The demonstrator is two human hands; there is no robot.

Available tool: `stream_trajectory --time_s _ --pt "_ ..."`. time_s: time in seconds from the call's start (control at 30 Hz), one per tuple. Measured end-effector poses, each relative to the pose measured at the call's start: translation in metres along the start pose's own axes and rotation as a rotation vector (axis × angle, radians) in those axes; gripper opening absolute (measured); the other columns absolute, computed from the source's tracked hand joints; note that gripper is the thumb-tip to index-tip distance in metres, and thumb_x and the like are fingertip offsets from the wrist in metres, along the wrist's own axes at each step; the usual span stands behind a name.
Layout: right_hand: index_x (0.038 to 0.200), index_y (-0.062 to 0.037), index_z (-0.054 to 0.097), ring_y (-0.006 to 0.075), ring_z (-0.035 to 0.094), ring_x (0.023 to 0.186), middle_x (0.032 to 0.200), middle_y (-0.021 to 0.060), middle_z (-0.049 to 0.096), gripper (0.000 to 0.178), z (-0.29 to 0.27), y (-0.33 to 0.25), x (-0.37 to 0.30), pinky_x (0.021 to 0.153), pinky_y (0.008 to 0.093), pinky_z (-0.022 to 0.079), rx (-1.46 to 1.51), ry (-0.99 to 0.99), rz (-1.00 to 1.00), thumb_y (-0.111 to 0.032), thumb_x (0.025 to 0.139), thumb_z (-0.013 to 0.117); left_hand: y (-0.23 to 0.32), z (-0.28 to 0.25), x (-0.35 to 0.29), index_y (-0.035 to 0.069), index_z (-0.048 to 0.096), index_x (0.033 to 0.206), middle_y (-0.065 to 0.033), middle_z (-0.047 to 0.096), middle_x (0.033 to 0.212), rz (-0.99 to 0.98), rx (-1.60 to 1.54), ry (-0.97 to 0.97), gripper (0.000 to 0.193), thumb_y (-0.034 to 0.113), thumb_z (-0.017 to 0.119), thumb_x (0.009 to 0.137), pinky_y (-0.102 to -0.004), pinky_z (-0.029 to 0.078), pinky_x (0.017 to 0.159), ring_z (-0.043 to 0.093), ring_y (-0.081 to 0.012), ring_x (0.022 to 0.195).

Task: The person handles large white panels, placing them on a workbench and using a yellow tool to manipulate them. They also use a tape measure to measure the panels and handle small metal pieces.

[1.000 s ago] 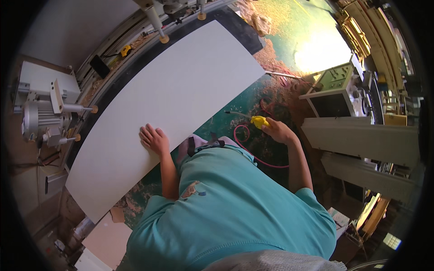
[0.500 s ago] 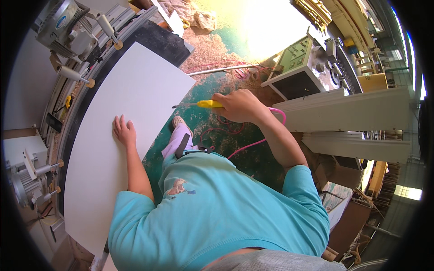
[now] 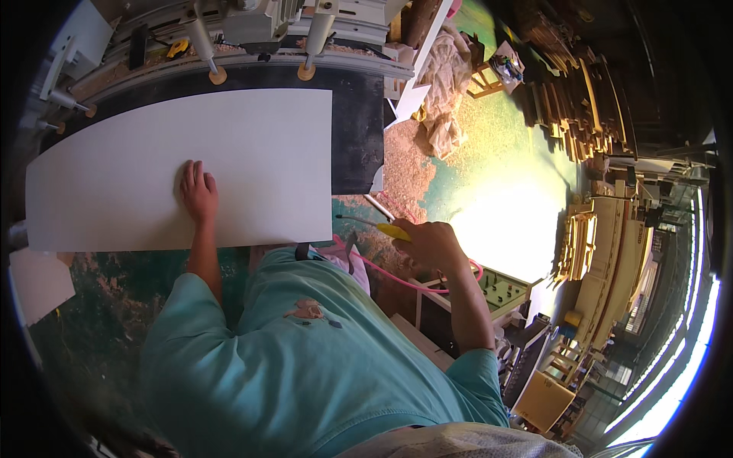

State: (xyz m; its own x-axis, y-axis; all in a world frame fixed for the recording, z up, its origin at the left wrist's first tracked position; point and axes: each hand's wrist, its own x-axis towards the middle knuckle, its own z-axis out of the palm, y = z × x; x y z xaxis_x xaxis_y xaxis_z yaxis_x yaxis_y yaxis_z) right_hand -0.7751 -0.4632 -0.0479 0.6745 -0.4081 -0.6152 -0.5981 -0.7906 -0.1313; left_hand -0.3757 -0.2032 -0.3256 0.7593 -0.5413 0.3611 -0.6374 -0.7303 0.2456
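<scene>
A large white board [image 3: 267,145] lies flat on a dark machine bed [image 3: 357,137], its long near edge toward my body. My left hand [image 3: 200,196] rests on the board near its middle, palm down with the fingers stretched out. In my right hand [image 3: 434,244] is a yellow air blow gun [image 3: 394,230] with a thin metal nozzle. A pink hose [image 3: 368,264] trails by that hand. The nozzle tip is just right of the board's right end, apart from it. How the fingers sit on the trigger cannot be made out.
Along the bed's far side are grey cylinders with tan round ends [image 3: 306,72] and a small yellow tool [image 3: 178,49]. Sawdust [image 3: 405,156] covers the green floor beyond the bed. A green control panel [image 3: 500,294] stands at right, with stacked wood strips [image 3: 578,244] behind it.
My view has swung to the right, so the board now lies crosswise ahead. My left hand stays on the board, and my right hand still holds the blow gun beside the board's end.
</scene>
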Motion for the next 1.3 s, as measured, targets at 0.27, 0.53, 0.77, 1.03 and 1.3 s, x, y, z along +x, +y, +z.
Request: stream_trajectory --time_s 0.27,0.53,0.77,1.03,1.3 --pt "0.128 -0.0221 0.055 0.0342 0.069 0.071 0.078 0.0148 0.069 0.039 -0.069 0.091 0.143 0.066 0.0457 0.054 -0.052 0.225 -0.353 -0.039 0.093 0.060 0.141 0.007 -0.145 -0.006 0.046 0.134 -0.0250 0.053 0.131 -0.968 -0.203 0.341 0.058 0.028 0.066 0.092 -0.0487 0.047 0.098 0.053 -0.0377 0.119" --pt "0.124 -0.0205 0.057 0.0310 0.069 0.085 0.091 0.0109 0.068 0.043 -0.048 0.025 0.305 0.078 0.0475 0.051 -0.216 0.437 -0.859 -0.026 0.083 0.068 0.267 0.053 -0.201 0.000 0.047 0.137 -0.0157 0.062 0.119 -1.387 -1.219 0.490 0.058 0.032 0.067 0.093 -0.0402 0.054 0.084 0.062 -0.0273 0.098" --pt "0.118 -0.0167 0.059 0.0463 0.045 0.125 0.121 0.0122 0.055 0.040 0.013 -0.005 0.317 0.098 0.0530 0.041 -0.041 0.741 -0.988 -0.016 0.078 0.064 0.330 -0.044 -0.210 -0.005 0.058 0.126 -0.0164 0.066 0.112 -1.617 -0.873 0.542 0.050 0.020 0.075 0.085 -0.0392 0.052 0.080 0.064 -0.0259 0.096" --pt "0.124 -0.0121 0.055 0.0391 0.059 0.110 0.118 0.0174 0.062 0.040 0.031 0.052 0.265 0.086 0.0453 0.050 0.392 0.156 -1.051 -0.019 0.086 0.064 0.452 -0.225 -0.122 0.000 0.051 0.138 -0.0105 0.070 0.092 -1.331 -0.687 0.725 0.060 -0.001 0.066 0.081 -0.0285 0.052 0.069 0.064 -0.0136 0.076" --pt "0.125 -0.0073 0.054 0.0436 0.063 0.102 0.108 0.0243 0.066 0.038 0.014 0.063 0.273 0.086 0.0443 0.050 0.701 -0.026 -0.828 -0.031 0.095 0.058 0.492 -0.247 0.003 0.012 0.067 0.114 -0.0100 0.053 0.064 -0.855 -0.169 0.464 0.035 0.015 0.065 0.080 -0.0341 0.043 0.054 0.054 -0.0176 0.056"
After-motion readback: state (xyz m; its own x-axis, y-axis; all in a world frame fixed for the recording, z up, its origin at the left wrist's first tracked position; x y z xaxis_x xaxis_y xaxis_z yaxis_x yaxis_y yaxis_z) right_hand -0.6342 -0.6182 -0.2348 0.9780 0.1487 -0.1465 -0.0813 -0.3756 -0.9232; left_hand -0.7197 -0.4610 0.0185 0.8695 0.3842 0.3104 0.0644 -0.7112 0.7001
